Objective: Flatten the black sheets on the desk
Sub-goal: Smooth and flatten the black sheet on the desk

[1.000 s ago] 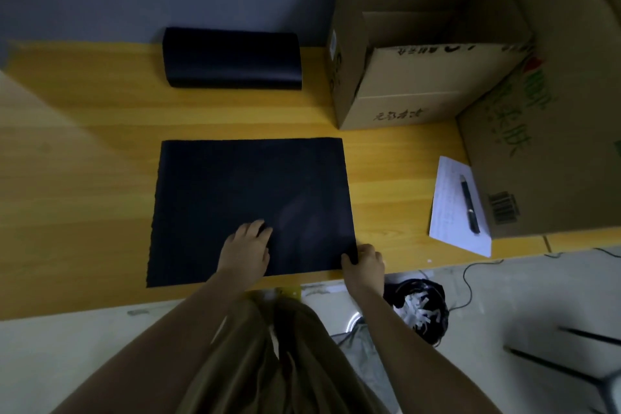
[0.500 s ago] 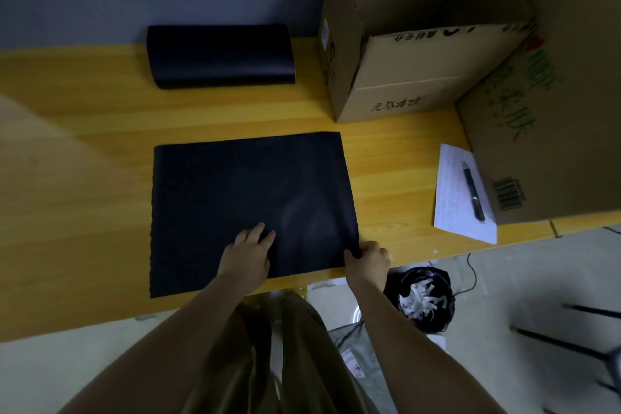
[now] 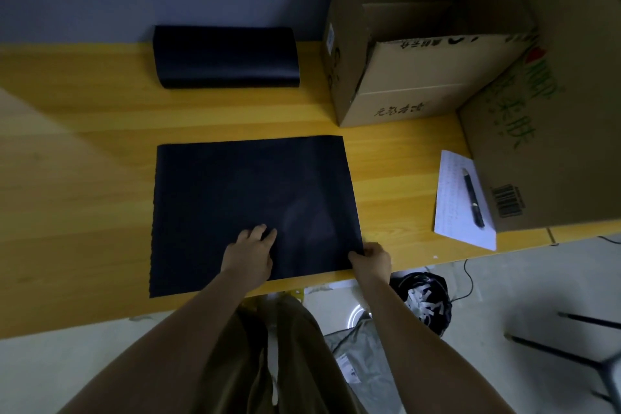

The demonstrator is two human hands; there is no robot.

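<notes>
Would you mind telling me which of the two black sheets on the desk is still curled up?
The far black sheet by the wall, left of the open cardboard box, is curled. The near black sheet lies spread flat under both hands.

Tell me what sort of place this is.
Probably a plain workroom or packing area: a yellow wooden desk against a bare wall, open cardboard boxes, a paper with a pen, and a bin below.

Dim, perhaps underexposed view, edges bowed outward.
</notes>
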